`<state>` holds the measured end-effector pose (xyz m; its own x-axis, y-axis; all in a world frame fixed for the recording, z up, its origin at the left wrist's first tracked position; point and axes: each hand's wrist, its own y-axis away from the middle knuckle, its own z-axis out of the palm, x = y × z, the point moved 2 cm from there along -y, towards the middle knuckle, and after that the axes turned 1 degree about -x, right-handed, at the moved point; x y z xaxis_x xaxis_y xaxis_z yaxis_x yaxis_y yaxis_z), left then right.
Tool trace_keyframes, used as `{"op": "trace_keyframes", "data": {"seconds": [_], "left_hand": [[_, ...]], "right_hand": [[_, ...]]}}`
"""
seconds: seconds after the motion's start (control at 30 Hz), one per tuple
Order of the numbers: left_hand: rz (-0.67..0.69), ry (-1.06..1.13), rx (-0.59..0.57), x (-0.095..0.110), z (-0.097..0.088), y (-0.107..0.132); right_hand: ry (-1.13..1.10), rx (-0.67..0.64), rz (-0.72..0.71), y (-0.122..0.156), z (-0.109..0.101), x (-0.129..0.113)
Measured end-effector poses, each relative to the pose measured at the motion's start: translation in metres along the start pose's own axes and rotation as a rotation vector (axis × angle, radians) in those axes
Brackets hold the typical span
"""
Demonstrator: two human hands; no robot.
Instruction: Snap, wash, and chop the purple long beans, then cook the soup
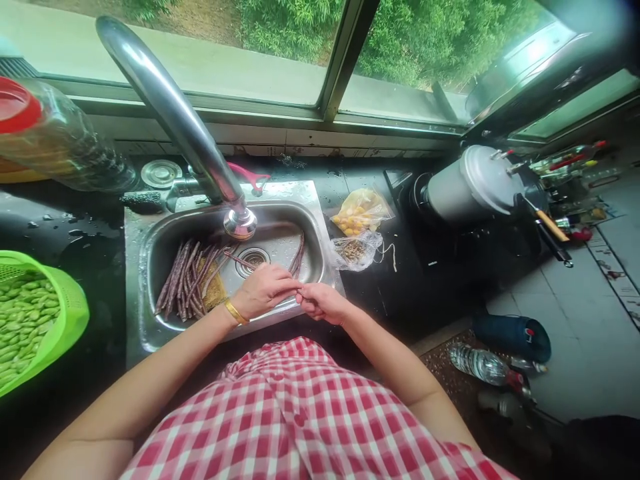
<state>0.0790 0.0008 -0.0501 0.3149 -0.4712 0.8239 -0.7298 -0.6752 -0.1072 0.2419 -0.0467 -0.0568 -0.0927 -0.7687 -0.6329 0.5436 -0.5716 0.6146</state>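
My left hand (267, 291), with a gold bracelet at the wrist, is closed on a thin purple long bean (240, 259) above the sink's near edge. The bean sticks out past my fingers toward the drain. Fingertips together, my right hand (320, 302) meets the left one and pinches at the bean's near end, which the fingers mostly hide. A pile of purple long beans (183, 283) lies in the left of the steel sink (143, 313), beside a yellowish mesh (214, 288). A few more purple beans (297, 257) rest against the sink's right side.
The faucet (165, 93) arches over the sink. Left stands a green basket (75, 313) of green pods, behind it a red-lidded jar (75, 140). Right lie a bag of yellow fruit (360, 212) and a bag of small brown bits (356, 250); a pressure cooker (463, 187) sits on the stove.
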Motion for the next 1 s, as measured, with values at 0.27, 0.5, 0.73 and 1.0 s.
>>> {"op": "trace_keyframes", "data": {"seconds": [0.27,0.5,0.73,1.0], "left_hand": [[-0.002,0.201,0.117,0.004,0.017,0.002],[-0.303,0.478,0.426,-0.009,0.04,0.009],[-0.546,1.139,0.691,-0.012,0.045,-0.003],[-0.694,1.581,0.975,-0.044,-0.014,-0.003]], "right_hand": [[-0.053,0.13,-0.052,-0.002,0.009,0.012],[-0.123,0.121,-0.157,-0.016,0.009,0.01],[0.026,0.129,-0.373,-0.027,0.011,-0.008],[0.013,0.083,-0.451,-0.012,-0.007,-0.002]]}}
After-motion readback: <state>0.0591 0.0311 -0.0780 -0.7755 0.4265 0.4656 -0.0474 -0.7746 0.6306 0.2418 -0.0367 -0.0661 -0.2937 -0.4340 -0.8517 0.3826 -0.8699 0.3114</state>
